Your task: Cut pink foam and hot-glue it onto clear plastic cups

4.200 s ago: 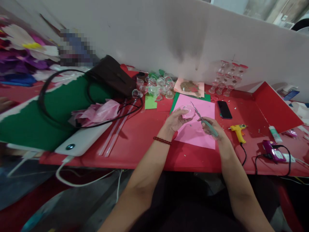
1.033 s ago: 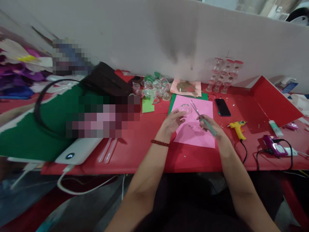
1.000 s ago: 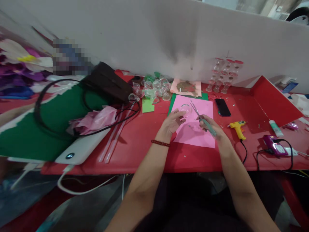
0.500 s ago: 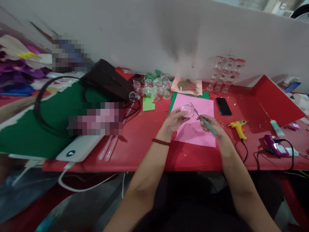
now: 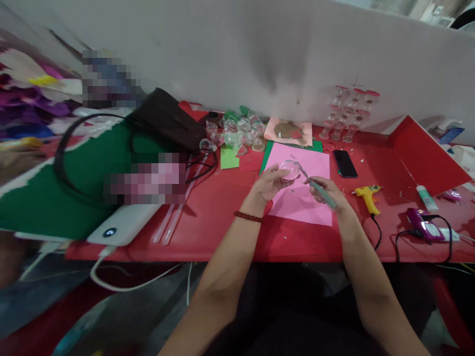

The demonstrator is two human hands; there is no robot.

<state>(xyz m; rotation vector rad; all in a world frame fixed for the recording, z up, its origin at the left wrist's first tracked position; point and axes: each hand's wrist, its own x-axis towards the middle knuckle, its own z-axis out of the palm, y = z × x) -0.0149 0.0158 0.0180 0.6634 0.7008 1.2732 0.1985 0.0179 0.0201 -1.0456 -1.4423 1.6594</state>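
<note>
My left hand pinches a small, clear, round plastic cup by its near side, above a pink sheet of paper. In my right hand is a pair of scissors with grey-green handles. Their thin metal blades point up and left and lie at the right rim of the cup. Whether the blades touch the plastic, I cannot tell. Small scraps lie on the pink sheet below.
Several clear cups are heaped behind, near peach paper with brown grains. Rightward are a phone, a yellow glue gun, a red folded board and a stack of joined cups. A dark bag and white power bank lie left.
Both hands, the cup and the scissors keep nearly the same place. The scissors' blades look closer together now. At the far left another person's arm has shifted.
</note>
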